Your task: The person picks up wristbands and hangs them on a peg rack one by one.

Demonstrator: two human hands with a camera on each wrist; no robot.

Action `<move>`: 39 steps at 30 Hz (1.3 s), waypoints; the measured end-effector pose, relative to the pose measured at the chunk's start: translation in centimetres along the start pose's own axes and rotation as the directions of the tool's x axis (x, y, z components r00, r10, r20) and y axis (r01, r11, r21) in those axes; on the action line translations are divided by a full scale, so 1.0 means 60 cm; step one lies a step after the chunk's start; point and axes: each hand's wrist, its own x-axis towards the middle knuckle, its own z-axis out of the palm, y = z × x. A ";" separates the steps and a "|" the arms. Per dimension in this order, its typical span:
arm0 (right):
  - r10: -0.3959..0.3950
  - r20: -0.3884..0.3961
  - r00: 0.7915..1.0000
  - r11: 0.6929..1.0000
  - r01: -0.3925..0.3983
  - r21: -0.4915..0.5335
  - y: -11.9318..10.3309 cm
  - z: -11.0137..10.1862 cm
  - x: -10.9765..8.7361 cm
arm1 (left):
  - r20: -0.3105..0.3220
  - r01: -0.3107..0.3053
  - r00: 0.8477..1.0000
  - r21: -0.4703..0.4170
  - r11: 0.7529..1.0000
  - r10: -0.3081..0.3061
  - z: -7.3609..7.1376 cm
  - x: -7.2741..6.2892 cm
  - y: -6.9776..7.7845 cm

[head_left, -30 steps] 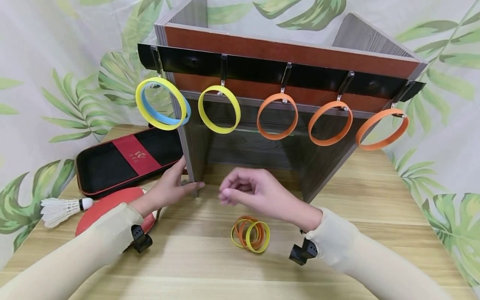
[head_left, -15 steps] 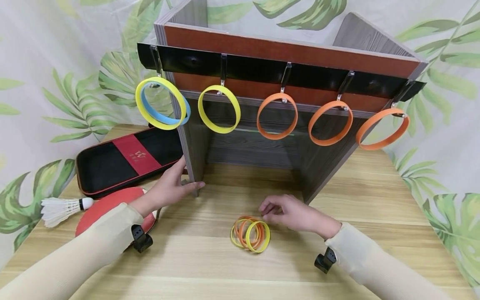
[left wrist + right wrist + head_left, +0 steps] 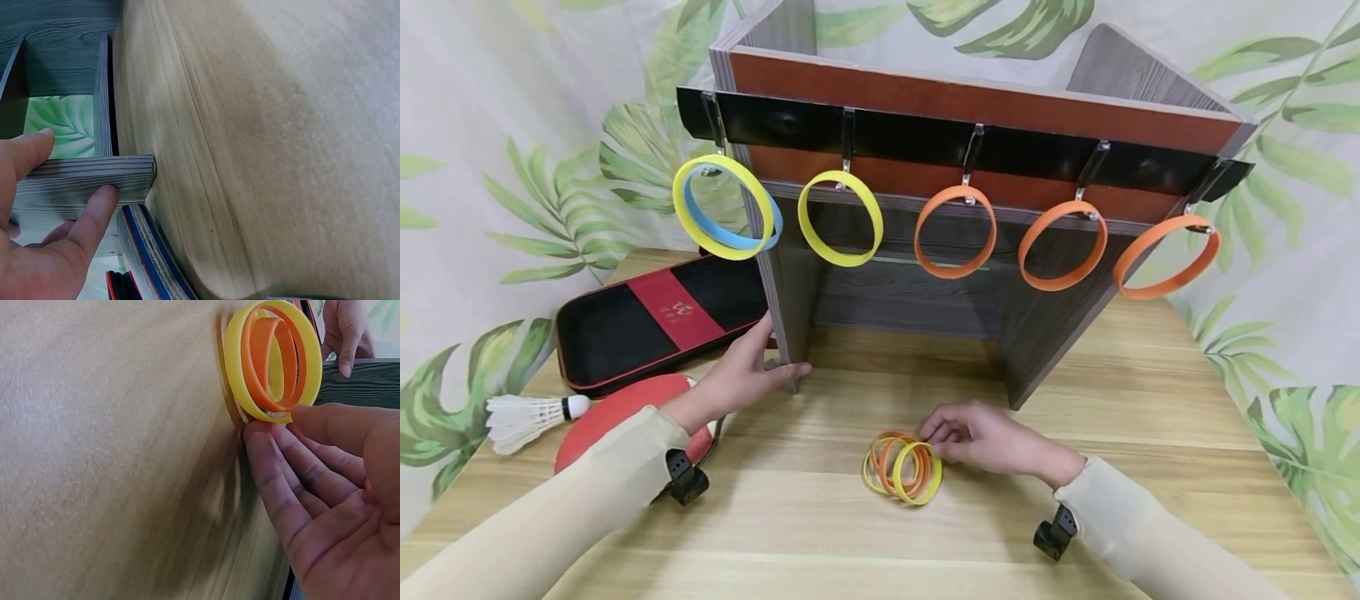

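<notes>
My left hand (image 3: 741, 375) grips the front edge of the grey wood-grain side panel (image 3: 81, 187) of a shelf unit, thumb on the inner face, fingers outside. On the table, my right hand (image 3: 981, 433) is at a small pile of silicone wristbands. Its thumb and fingertips pinch the edge of the top yellow wristband (image 3: 232, 362). Orange wristbands (image 3: 249, 362) and another yellow one lie within and under it. Above, a black hook rail (image 3: 910, 137) carries a yellow wristband (image 3: 681, 204) over a blue one (image 3: 700, 218), then one yellow (image 3: 877, 221) and three orange wristbands (image 3: 917, 242).
At left lie a black case (image 3: 610, 333) with a red band, a red table tennis bat (image 3: 613, 412) and a white shuttlecock (image 3: 523, 421). The shelf unit's right panel (image 3: 1052, 333) stands behind my right hand. A leaf-patterned cloth (image 3: 512, 100) hangs behind.
My right hand has come down and right from in front of the shelf to the pile, and its fingertips now meet the yellow wristband. The left hand stays on the panel.
</notes>
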 end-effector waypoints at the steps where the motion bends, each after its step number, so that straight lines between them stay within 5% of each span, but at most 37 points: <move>1: 0.004 0.000 1.000 1.000 -0.004 0.005 0.000 0.001 0.000 | -0.001 0.000 1.000 0.001 1.000 0.000 0.001 0.000 -0.001; 12: 0.049 0.106 0.993 0.989 -0.063 0.133 -0.001 -0.012 -0.007 | -0.004 -0.016 1.000 -0.008 1.000 0.016 0.003 -0.001 -0.004; 20: -0.001 0.172 0.985 0.985 -0.029 0.172 -0.020 -0.033 -0.017 | -0.014 -0.030 0.999 0.008 1.000 0.030 0.001 0.001 -0.003; 30: -0.155 0.005 0.988 0.945 0.147 0.292 -0.091 -0.031 0.001 | -0.004 -0.019 1.000 0.003 1.000 0.019 0.001 0.002 -0.004; 39: -0.274 -0.231 0.934 0.880 0.340 0.331 -0.205 -0.041 0.013 | -0.002 -0.025 1.000 -0.011 1.000 0.025 0.002 0.001 -0.003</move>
